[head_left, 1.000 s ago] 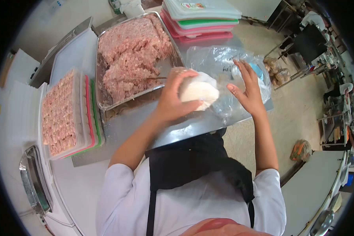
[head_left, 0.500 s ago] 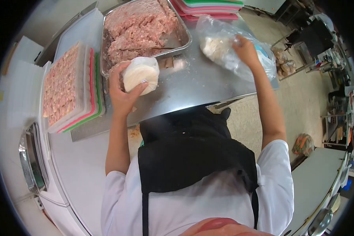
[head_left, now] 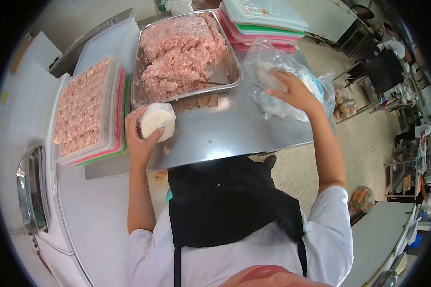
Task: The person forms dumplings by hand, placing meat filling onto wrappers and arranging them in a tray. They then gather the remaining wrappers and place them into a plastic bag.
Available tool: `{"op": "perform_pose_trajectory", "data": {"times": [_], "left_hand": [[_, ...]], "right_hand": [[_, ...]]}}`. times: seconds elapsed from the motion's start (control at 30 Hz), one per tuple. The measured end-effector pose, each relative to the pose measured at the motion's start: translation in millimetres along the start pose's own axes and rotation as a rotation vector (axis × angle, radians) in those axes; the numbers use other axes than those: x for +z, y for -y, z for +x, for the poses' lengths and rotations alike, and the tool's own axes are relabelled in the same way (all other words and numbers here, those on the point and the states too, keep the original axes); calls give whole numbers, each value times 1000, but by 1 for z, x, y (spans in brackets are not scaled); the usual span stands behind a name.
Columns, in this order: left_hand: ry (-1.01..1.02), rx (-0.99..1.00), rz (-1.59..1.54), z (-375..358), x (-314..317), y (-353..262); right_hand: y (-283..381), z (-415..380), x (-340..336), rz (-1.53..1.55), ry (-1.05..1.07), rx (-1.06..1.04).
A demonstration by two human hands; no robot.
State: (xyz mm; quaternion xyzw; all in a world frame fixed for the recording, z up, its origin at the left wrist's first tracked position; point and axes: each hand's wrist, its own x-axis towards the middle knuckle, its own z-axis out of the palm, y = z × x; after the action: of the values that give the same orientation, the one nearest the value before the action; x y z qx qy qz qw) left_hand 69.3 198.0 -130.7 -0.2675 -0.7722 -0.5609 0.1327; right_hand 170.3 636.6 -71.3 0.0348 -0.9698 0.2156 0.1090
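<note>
My left hand (head_left: 140, 139) is closed around a stack of round white dough wrappers (head_left: 156, 123), held upright above the table's near left part. Its thumb presses on the front wrapper. On the right, my right hand (head_left: 294, 93) rests on a crumpled clear plastic bag (head_left: 277, 107), with fingers stretched out and somewhat apart. The bag's contents are hard to make out. Between and beyond my hands stands a metal tray (head_left: 234, 76) holding pink minced meat (head_left: 182, 48). A thin stick-like tool (head_left: 196, 81) lies across the tray's near end.
Left of the tray, a plastic container of portioned meat pieces (head_left: 81, 105) sits on red and green lids (head_left: 125, 115). Stacked lids (head_left: 266, 19) stand at the back right of the steel table (head_left: 215, 134). People and shelves are farther right.
My right hand's fingers have spread over the bag, which now looks flatter and more crumpled. My left hand still holds the wrappers, now lower in view. The camera view has shifted.
</note>
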Motion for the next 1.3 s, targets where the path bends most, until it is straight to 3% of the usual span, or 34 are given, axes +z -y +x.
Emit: {"op": "perform_pose_trajectory", "data": {"times": [0.13, 0.23, 0.27, 0.3, 0.33, 0.4, 0.5, 0.6, 0.7, 0.73, 0.87, 0.93, 0.97, 1.07, 1.17, 1.23, 1.3], "left_hand": [[140, -185, -40, 6, 3, 13], [215, -260, 55, 5, 4, 23], [205, -281, 91, 5, 2, 25], [192, -301, 129, 5, 2, 25], [189, -317, 160, 8, 1, 21], [181, -358, 226, 9, -4, 8], [157, -211, 406, 6, -16, 18], [36, -210, 524, 21, -15, -41], [229, 314, 378, 45, 19, -80], [334, 464, 330, 52, 44, -92], [651, 790, 245, 52, 154, -90], [719, 932, 479, 60, 189, -84], [750, 1002, 596, 63, 201, -82], [968, 1095, 461, 78, 217, -83], [1210, 1054, 410, 72, 221, -96], [1267, 988, 353, 65, 221, -110], [1250, 916, 326, 61, 216, -125]], "right_hand": [[-12, -21, -24, -31, -247, 205], [-38, -28, 6, -164, -310, 434], [-52, -28, 27, -105, -224, 510], [-75, -27, 56, -20, -165, 454], [-82, -25, 83, -202, -118, 515], [-53, -4, 84, -227, -121, 492], [-51, 13, 94, -216, -108, 388], [-34, 14, 82, -123, -21, 335], [-23, 5, 73, 164, 98, 158], [1, 1, 61, 217, 170, 250], [7, -24, 53, 403, 61, 232], [-9, -39, 53, 588, -34, 271], [-19, -48, 53, 527, -41, 309], [-56, -67, 38, 325, -95, 409], [-82, -80, 17, 178, -190, 509], [-92, -79, 0, 195, -234, 604], [-98, -78, -7, 89, -210, 518]]}}
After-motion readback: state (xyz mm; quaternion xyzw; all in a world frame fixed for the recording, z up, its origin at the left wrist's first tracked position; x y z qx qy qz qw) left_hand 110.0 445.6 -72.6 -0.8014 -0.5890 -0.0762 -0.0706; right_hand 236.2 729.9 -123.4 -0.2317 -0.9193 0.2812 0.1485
